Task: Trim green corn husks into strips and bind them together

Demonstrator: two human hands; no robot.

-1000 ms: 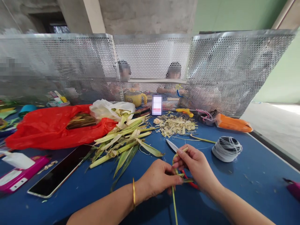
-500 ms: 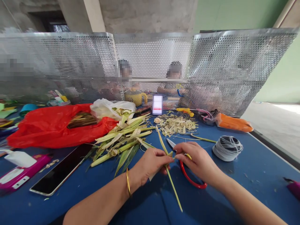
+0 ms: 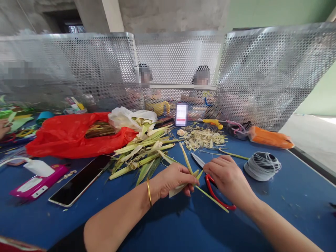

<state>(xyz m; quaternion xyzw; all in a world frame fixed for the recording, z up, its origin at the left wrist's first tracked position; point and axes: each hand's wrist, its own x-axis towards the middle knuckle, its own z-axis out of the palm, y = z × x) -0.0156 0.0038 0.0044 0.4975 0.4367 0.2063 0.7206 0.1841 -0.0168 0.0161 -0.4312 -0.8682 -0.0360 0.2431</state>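
Observation:
My left hand (image 3: 173, 179) is closed on a folded palm leaf strip (image 3: 189, 167), whose long end (image 3: 212, 199) trails to the right over the blue table (image 3: 168, 227). My right hand (image 3: 228, 176) pinches the same strip right beside the left hand's fingertips. Under my right hand lie red-handled scissors (image 3: 218, 201), their blade pointing away from me. A heap of green and pale palm leaves (image 3: 143, 150) lies just beyond my left hand.
A red plastic bag (image 3: 70, 134) and a white bag (image 3: 131, 119) sit at the left back. A phone (image 3: 78, 180) and a pink case (image 3: 36, 180) lie at left. A coil of grey cord (image 3: 262, 165), leaf scraps (image 3: 202, 137), an orange object (image 3: 270, 137) and a perforated metal screen (image 3: 252, 73) stand beyond.
The leaf strip went from hanging upright between my hands to lying slanted on the table. Both hands shifted forward and now work close together; the scissors rest on the table under my right hand.

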